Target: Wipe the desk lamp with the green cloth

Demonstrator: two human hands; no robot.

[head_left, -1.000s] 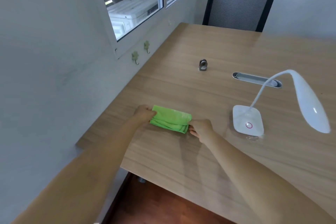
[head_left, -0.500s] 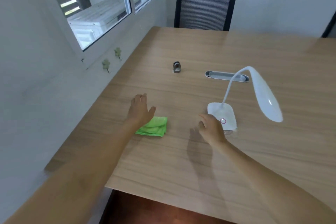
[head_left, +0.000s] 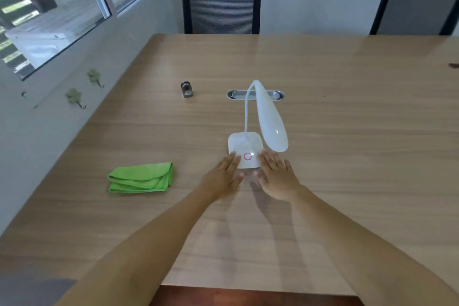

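Note:
A white desk lamp (head_left: 269, 117) stands mid-table on a square base with a pink ring button, its long head bent down toward me. My left hand (head_left: 222, 176) lies open at the base's near left corner, fingertips at its edge. My right hand (head_left: 278, 177) is open at the near right corner, fingers spread, just under the lamp head. The folded green cloth (head_left: 141, 177) lies flat on the wooden table (head_left: 360, 156) to the left, apart from both hands.
A small metal object (head_left: 186, 88) and an oval cable grommet (head_left: 255, 95) sit behind the lamp. Two black mesh chairs (head_left: 221, 7) stand at the far edge. The wall with a window and hooks runs along the left.
Both hands left the green cloth and moved right to the lamp base. The cloth now lies free on the table. My view turned right, centring the lamp.

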